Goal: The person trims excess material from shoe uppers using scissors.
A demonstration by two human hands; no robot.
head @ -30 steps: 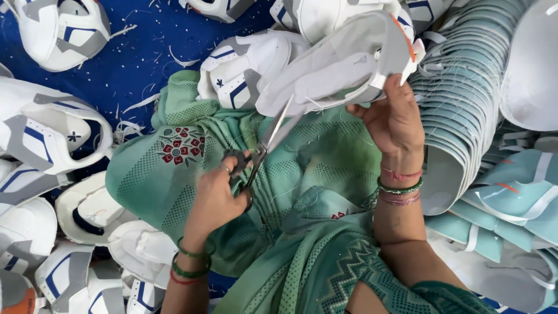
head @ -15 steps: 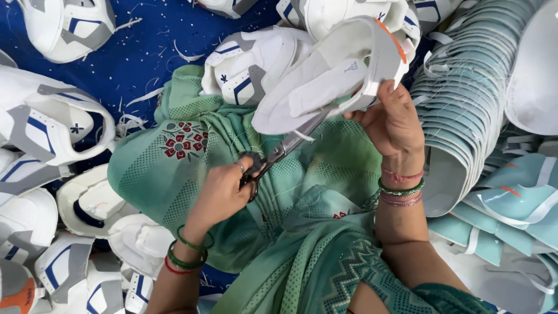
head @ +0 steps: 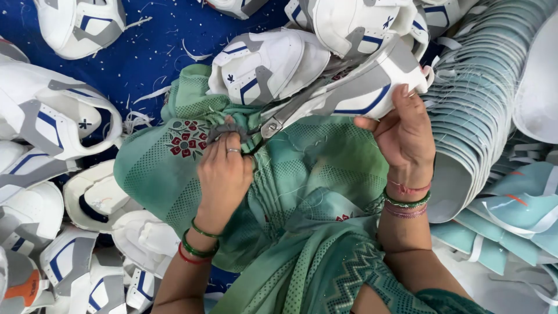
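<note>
Near the centre of the frame, the left hand (head: 224, 174) was closed around the handles of a pair of scissors (head: 264, 125), its fingers curled through the loops. The blades pointed toward the upper right and reached the lower edge of a white shoe upper (head: 360, 87) with grey and blue panels. The right hand (head: 407, 131), in the right-centre of the frame, gripped that upper at its right end, the thumb underneath and the fingers folded over the top edge.

Both hands worked above a green cloth (head: 308, 168) with a red flower motif, spread across the person's lap in the middle of the frame. No box or bin was in view; the pieces lay loose. More white uppers (head: 58, 116) lay scattered on a blue sheet (head: 157, 40) along the left side and the top. At the right edge, a nested stack of pale teal pieces (head: 482, 104) curved from the top downward.
</note>
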